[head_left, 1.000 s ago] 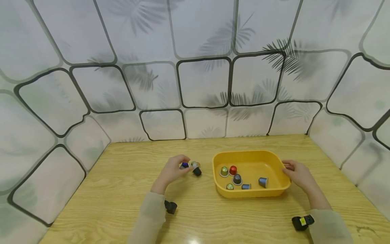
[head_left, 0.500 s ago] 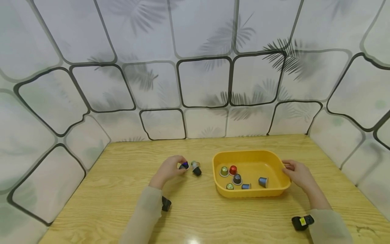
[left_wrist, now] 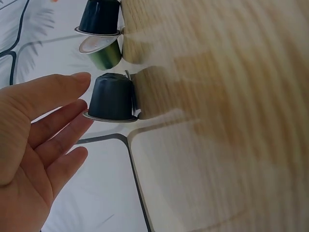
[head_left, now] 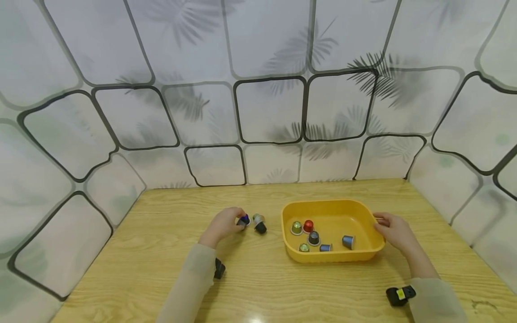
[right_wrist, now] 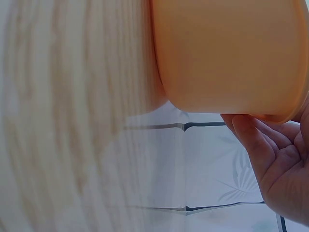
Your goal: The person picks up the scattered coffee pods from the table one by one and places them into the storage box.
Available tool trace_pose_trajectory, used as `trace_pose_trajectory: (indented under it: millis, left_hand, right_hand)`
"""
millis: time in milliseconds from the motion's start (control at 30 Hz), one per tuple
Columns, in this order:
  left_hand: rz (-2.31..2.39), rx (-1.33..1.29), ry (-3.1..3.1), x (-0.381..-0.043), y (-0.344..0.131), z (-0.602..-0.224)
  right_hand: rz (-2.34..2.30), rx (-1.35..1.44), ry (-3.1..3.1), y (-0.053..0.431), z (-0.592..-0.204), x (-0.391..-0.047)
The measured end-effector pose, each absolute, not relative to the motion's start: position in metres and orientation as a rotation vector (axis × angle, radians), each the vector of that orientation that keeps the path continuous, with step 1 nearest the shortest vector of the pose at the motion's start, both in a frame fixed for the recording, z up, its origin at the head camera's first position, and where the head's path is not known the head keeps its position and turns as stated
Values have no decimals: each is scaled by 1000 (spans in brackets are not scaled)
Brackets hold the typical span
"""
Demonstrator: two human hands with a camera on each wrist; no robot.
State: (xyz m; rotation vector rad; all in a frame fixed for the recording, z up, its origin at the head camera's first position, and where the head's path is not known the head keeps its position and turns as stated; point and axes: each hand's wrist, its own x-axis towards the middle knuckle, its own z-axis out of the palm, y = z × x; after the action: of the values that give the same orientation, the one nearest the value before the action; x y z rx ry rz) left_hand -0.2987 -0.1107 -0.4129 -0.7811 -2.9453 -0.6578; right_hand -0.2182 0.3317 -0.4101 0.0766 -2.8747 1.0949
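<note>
Capsules (head_left: 313,238) inside the yellow tray (head_left: 331,257): I count six, and three remain on the table (head_left: 282,291), so I judge it mostly done; the right hand (head_left: 397,231) grips the tray's end, the left hand (head_left: 223,225), fingers relaxed, waits beside a dark capsule (left_wrist: 111,97)

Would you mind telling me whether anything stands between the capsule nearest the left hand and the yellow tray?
Yes: a dark capsule and a green capsule lie on the table between the nearest capsule to the left hand and the yellow tray, whose raised wall also stands in the way.
</note>
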Motion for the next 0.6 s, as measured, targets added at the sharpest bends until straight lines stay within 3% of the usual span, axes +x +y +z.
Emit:
trace_pose_trajectory:
  millis: [600]
  left_hand:
    - [-536,-775,-2987,-303,-114,-415]
  right_hand:
    - [1127,73,-2856,331,-412,-218]
